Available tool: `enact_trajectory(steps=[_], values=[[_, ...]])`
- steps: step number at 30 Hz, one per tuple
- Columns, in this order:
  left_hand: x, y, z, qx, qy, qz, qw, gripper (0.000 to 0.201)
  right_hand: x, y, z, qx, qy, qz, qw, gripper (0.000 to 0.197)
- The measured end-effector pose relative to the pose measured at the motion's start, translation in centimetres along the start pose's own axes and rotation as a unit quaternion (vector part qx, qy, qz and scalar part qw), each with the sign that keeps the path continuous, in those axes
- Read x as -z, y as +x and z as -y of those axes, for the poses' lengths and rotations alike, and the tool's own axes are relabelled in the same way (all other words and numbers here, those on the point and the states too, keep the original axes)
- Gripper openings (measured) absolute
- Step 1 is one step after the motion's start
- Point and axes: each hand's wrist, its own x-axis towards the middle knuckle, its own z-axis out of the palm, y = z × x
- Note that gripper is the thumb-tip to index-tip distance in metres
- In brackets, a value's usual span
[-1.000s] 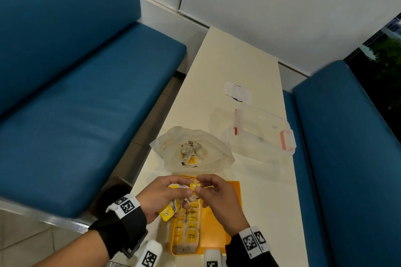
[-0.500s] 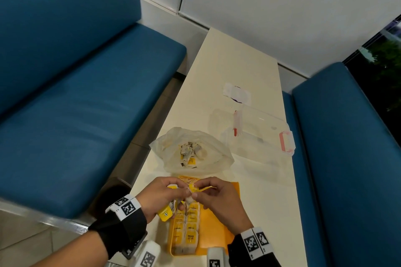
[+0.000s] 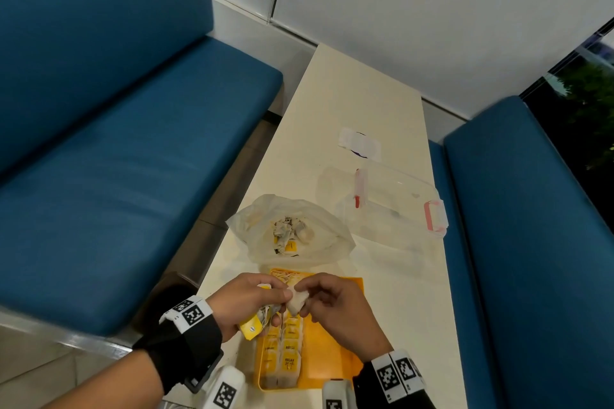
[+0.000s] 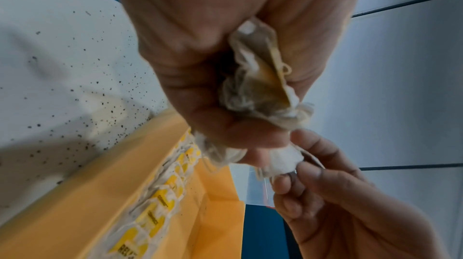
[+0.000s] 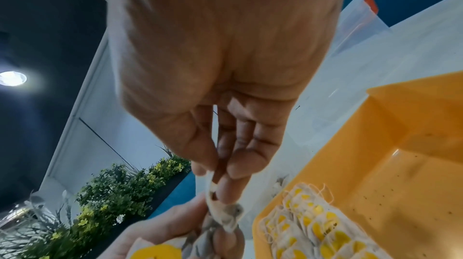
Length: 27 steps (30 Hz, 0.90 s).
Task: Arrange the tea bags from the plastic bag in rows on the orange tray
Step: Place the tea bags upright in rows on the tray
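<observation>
The orange tray (image 3: pixel 335 352) lies at the table's near edge, with rows of yellow-tagged tea bags (image 3: pixel 285 352) along its left side. Just beyond it the clear plastic bag (image 3: pixel 289 232) lies open, with more tea bags inside. Both hands are above the tray's far left part. My left hand (image 3: pixel 252 302) grips a bunch of crumpled tea bags (image 4: pixel 260 85), a yellow tag (image 3: pixel 251 329) hanging below it. My right hand (image 3: pixel 319 299) pinches one white tea bag (image 3: pixel 295 300) between thumb and fingers, right against the left hand's bunch. In the right wrist view that tea bag (image 5: pixel 223 217) hangs below the fingertips.
A clear lidded box (image 3: pixel 392 206) with pink clasps stands on the narrow cream table (image 3: pixel 358 93), right of the bag. A white paper piece (image 3: pixel 360 143) lies farther back. Blue benches (image 3: pixel 116 176) flank the table on both sides.
The hands have stayed together above the tray. The yellow tag between the fingertips has given way to a white tea bag pinched in the right hand.
</observation>
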Motion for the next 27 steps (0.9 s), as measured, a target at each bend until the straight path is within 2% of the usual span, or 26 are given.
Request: enact_trajectory(steps=[5,8,10,12,18,20,23,27], values=[[0.3,-0.1,0.0,-0.004,0.014,0.002,1.0,0.02,0.3,-0.2,0.0,0.058,-0.085,-0.031,0.994,0.022],[1.2,0.0,0.0,-0.036,0.061,-0.055,0.996,0.015,1.0,-0.1,0.0,0.088,-0.126,-0.054,0.987,0.021],[2.3,0.4,0.4,-0.065,0.137,-0.112,0.982,0.01,1.6,0.1,-0.2,0.091,-0.151,-0.064,0.982,0.02],[3.2,0.7,1.0,-0.079,0.2,-0.142,0.966,0.013,2.2,0.3,-0.9,0.087,-0.193,-0.069,0.975,0.019],[2.7,0.9,2.2,-0.057,0.33,-0.159,0.929,0.03,2.7,0.5,-2.0,0.042,-0.267,-0.071,0.96,0.017],[2.5,1.0,2.6,-0.048,0.34,-0.155,0.926,0.039,2.4,0.2,-1.8,0.018,-0.271,-0.041,0.961,0.018],[2.5,1.3,3.4,-0.037,0.34,-0.151,0.927,0.048,1.4,-0.5,-1.9,-0.027,-0.286,0.071,0.955,0.027],[2.5,1.3,3.8,-0.031,0.35,-0.154,0.923,0.048,0.1,-1.5,-2.6,-0.072,-0.295,0.163,0.939,0.018]])
